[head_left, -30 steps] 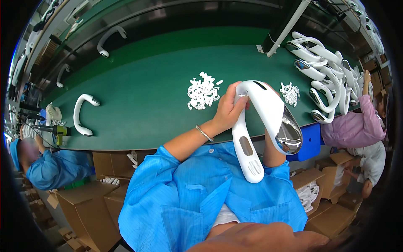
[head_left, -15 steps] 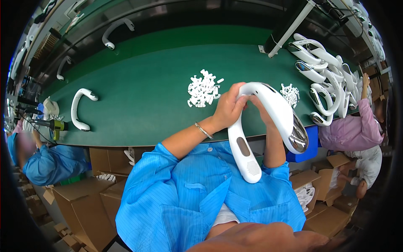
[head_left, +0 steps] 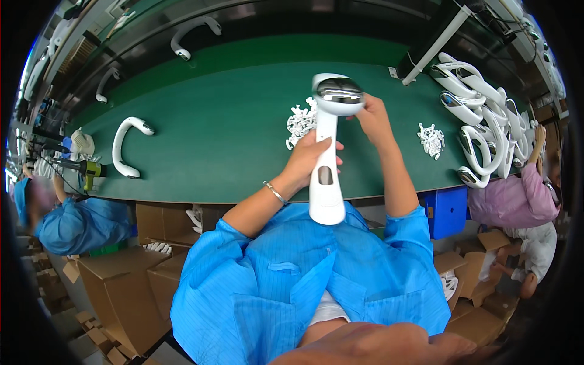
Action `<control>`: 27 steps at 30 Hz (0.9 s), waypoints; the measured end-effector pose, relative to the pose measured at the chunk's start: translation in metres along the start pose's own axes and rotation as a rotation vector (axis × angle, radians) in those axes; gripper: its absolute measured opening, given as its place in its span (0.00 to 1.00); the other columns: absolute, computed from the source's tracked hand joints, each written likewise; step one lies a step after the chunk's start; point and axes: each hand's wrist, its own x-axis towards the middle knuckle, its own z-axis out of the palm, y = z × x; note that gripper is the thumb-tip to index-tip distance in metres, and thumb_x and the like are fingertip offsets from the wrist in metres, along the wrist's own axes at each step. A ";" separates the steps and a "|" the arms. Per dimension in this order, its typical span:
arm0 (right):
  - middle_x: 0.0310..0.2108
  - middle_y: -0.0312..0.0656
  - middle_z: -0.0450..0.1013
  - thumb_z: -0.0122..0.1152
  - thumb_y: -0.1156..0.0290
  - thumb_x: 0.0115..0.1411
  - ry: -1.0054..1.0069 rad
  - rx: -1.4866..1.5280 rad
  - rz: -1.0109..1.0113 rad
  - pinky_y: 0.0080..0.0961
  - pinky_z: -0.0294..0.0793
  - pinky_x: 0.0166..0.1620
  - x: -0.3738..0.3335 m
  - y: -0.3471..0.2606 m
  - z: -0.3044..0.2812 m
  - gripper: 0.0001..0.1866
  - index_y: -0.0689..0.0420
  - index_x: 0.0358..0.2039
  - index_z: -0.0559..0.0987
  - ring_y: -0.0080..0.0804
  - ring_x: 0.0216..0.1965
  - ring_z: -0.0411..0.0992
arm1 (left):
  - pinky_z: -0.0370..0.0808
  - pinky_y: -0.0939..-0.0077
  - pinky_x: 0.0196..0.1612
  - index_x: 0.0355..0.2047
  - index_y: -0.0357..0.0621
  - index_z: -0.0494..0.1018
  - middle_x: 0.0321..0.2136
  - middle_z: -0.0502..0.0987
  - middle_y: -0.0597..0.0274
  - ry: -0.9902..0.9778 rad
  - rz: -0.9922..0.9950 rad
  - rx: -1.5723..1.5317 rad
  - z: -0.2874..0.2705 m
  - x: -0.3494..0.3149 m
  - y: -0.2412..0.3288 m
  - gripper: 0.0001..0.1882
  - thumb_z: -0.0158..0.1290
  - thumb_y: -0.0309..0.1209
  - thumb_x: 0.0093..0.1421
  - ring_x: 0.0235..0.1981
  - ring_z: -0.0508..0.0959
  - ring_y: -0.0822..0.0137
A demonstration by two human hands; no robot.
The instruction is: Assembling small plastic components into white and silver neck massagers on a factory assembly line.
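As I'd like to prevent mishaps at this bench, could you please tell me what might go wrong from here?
The curved white device could slip: the left grip holds its lower stretch, while the right grip appears only at the edge of its upper end. The pile of small white parts appears just beyond it, so a drop might scatter pieces. The glossy silver cover might scratch if it knocked the green table.

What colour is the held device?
The device is mostly white, its end shiny silver; see the head view.
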 end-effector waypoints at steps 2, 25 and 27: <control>0.30 0.44 0.77 0.60 0.75 0.51 -0.012 -0.585 -0.105 0.24 0.73 0.35 0.014 0.021 0.005 0.11 0.60 0.36 0.80 0.32 0.29 0.74 | 0.80 0.67 0.26 0.49 0.42 0.58 0.36 0.72 0.54 0.032 0.024 -0.024 -0.015 0.000 0.009 0.15 0.43 0.31 0.64 0.26 0.77 0.65; 0.34 0.40 0.71 0.55 0.81 0.55 -0.024 0.038 0.018 0.17 0.77 0.37 -0.004 -0.002 0.006 0.08 0.68 0.36 0.78 0.24 0.31 0.73 | 0.81 0.67 0.30 0.50 0.40 0.55 0.35 0.70 0.53 -0.028 0.124 -0.064 -0.011 0.031 0.036 0.23 0.48 0.20 0.55 0.29 0.77 0.65; 0.35 0.40 0.71 0.55 0.82 0.55 0.022 0.067 0.018 0.17 0.76 0.36 -0.013 -0.012 0.007 0.08 0.68 0.35 0.78 0.24 0.31 0.73 | 0.81 0.65 0.27 0.51 0.42 0.55 0.34 0.70 0.55 -0.039 0.112 -0.056 -0.006 0.037 0.031 0.24 0.47 0.20 0.54 0.27 0.76 0.66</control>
